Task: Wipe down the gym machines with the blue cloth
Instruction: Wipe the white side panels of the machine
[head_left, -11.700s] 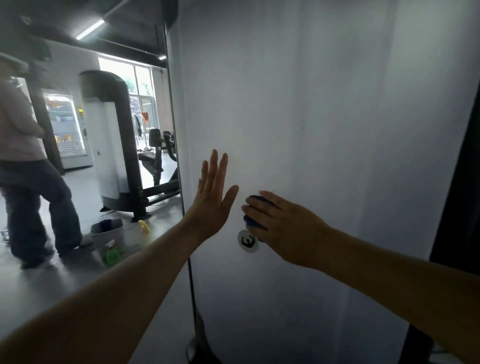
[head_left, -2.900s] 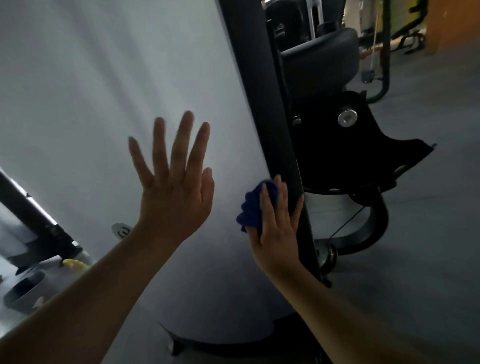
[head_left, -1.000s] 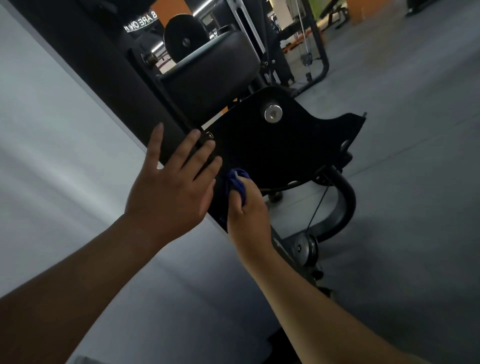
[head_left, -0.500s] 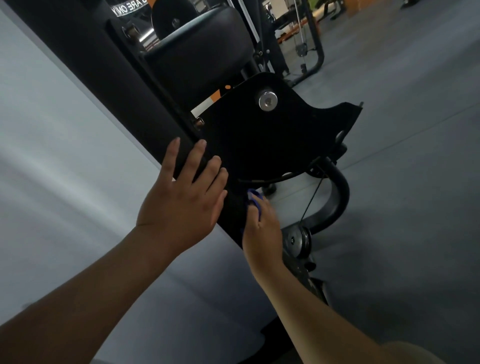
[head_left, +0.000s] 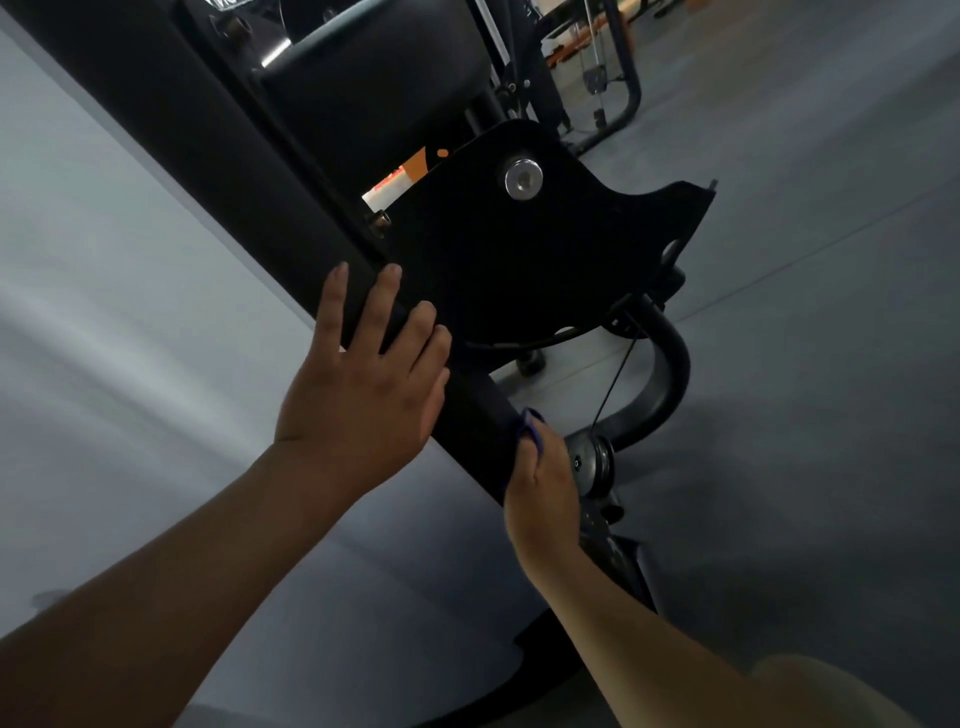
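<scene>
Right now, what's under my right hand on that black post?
The blue cloth: only a sliver shows at the tip of the right hand, against the black post. The rest is covered by the hand.

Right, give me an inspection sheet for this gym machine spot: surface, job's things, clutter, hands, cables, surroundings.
Surface: pale grey curved machine panel, edged by a black upright post.
Job's things: blue cloth, mostly hidden under the right hand, against the post's lower edge.
Clutter: nothing seen.
Hands: left hand lies flat on the post, fingers straight; right hand grips the cloth.
Cables: thin black cable runs from the black flat metal plate down to a small metal pulley.
Surroundings: grey floor; black padded cushion above; another machine's black tube frame behind.
</scene>
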